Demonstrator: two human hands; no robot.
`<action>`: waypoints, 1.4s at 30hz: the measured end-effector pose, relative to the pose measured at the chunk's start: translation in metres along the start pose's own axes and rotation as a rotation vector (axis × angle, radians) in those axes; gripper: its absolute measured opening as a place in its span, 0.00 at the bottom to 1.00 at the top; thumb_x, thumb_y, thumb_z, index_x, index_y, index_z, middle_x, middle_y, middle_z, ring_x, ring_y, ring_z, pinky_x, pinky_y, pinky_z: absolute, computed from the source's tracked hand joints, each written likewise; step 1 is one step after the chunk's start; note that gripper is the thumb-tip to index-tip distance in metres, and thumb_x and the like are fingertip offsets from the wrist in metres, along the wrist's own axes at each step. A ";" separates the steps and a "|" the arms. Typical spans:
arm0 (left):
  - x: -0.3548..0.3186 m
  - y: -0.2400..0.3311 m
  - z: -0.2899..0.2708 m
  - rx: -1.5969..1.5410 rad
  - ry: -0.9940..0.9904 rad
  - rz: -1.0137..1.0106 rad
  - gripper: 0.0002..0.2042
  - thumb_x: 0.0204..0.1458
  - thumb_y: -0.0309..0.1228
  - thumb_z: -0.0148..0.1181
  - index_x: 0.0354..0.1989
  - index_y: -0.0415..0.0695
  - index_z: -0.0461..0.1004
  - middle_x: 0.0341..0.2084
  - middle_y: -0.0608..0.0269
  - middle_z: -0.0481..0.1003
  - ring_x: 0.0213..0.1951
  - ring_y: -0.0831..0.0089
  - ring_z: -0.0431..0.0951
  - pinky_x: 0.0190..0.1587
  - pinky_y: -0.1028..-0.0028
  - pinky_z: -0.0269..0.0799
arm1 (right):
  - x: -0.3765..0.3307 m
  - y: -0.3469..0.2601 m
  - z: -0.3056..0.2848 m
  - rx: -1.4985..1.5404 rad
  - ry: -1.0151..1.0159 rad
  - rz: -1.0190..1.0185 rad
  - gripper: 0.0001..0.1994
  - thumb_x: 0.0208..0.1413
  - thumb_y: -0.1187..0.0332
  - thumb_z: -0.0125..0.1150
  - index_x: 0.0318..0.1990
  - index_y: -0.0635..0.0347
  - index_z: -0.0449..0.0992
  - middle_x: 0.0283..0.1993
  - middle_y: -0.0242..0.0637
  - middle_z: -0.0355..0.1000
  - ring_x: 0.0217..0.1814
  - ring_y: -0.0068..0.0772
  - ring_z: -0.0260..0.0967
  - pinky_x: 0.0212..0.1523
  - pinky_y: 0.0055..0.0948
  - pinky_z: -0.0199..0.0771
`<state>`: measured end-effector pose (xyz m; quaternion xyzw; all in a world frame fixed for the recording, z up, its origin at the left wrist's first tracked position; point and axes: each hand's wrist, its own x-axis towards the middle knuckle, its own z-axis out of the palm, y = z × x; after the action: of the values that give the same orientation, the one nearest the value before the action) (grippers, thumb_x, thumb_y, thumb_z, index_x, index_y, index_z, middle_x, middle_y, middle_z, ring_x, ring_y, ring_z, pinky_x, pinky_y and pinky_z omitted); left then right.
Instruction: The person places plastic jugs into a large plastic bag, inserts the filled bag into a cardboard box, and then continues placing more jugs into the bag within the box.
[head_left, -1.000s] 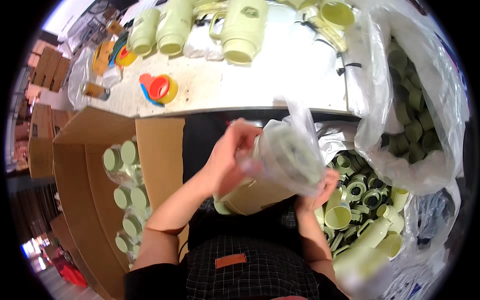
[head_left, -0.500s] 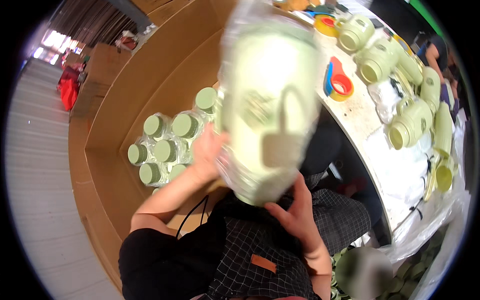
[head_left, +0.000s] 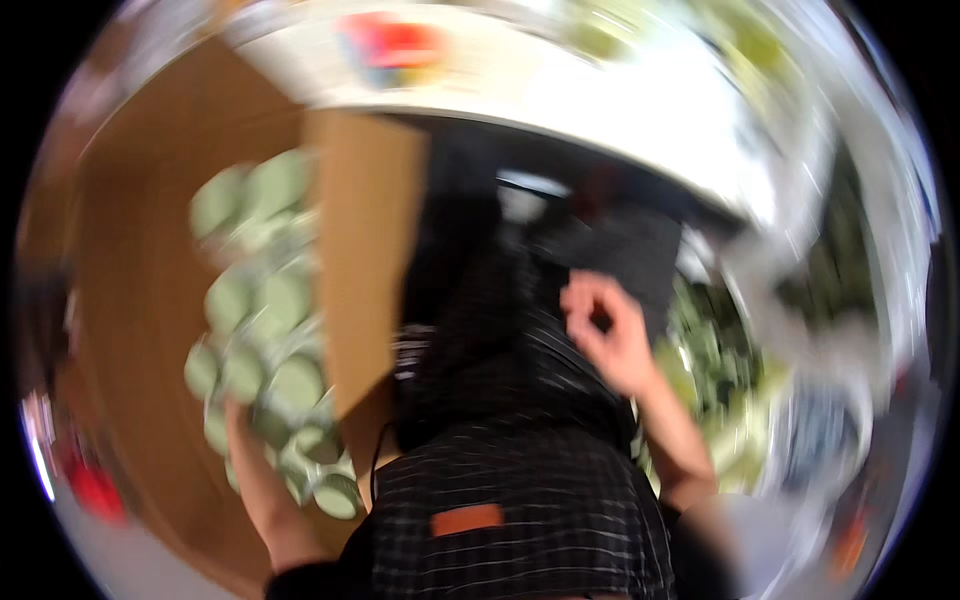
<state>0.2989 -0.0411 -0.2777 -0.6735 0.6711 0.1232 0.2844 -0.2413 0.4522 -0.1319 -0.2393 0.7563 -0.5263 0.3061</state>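
Note:
My left hand [head_left: 238, 412] reaches down into the cardboard box among several pale green round-lidded bottles [head_left: 298, 384] in clear plastic wrap. Its fingers are smeared and partly hidden behind a lid, so whether it grips a bottle cannot be told. In front of my checked apron [head_left: 470, 450], my right hand [head_left: 612, 335] hangs in the air. Thumb and fingers curl together into a loose ring with a dark gap, and nothing shows in them.
The cardboard box [head_left: 130, 330] stands at my left, its flap [head_left: 365, 250] upright beside me. A white table [head_left: 500, 85] curves across the far side, with a blurred red and blue tape dispenser [head_left: 395, 45]. Green parts [head_left: 715, 340] lie heaped in plastic at my right.
The large wrapped green bottle has left both hands. My left hand has gone down into the box; my right hand is empty in the air. The view has swung round.

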 end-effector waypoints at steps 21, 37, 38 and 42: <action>-0.515 0.522 -0.050 0.092 0.072 2.633 0.15 0.51 0.26 0.60 0.48 0.46 0.77 0.52 0.59 0.77 0.58 0.63 0.74 0.62 0.58 0.65 | -0.212 0.059 -0.183 -0.867 0.767 0.529 0.18 0.47 0.78 0.54 0.45 0.53 0.81 0.45 0.38 0.76 0.42 0.47 0.76 0.44 0.41 0.76; -0.429 0.508 -0.138 -0.490 -0.819 1.429 0.13 0.57 0.24 0.64 0.49 0.38 0.76 0.38 0.64 0.79 0.45 0.71 0.78 0.51 0.72 0.71 | -0.020 0.169 -0.473 -1.325 1.180 0.464 0.15 0.52 0.65 0.64 0.45 0.62 0.74 0.59 0.53 0.67 0.65 0.54 0.61 0.63 0.47 0.62; -0.416 0.506 -0.134 -0.522 -0.919 1.339 0.14 0.58 0.22 0.62 0.52 0.37 0.75 0.43 0.68 0.79 0.47 0.76 0.76 0.55 0.73 0.69 | -0.024 0.189 -0.496 -1.464 1.101 0.513 0.15 0.52 0.65 0.64 0.44 0.62 0.74 0.59 0.53 0.67 0.65 0.54 0.61 0.64 0.48 0.62; -0.368 0.500 -0.099 -0.610 -0.872 1.270 0.17 0.58 0.22 0.62 0.55 0.35 0.72 0.45 0.64 0.79 0.48 0.79 0.76 0.56 0.74 0.69 | -0.011 0.198 -0.503 -1.240 0.859 0.890 0.19 0.51 0.63 0.66 0.50 0.59 0.74 0.61 0.49 0.68 0.63 0.51 0.64 0.62 0.49 0.63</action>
<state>-0.2353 0.2431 -0.1048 -0.1056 0.6905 0.6871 0.2002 -0.6011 0.8516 -0.1865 0.1736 0.9793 0.1036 -0.0136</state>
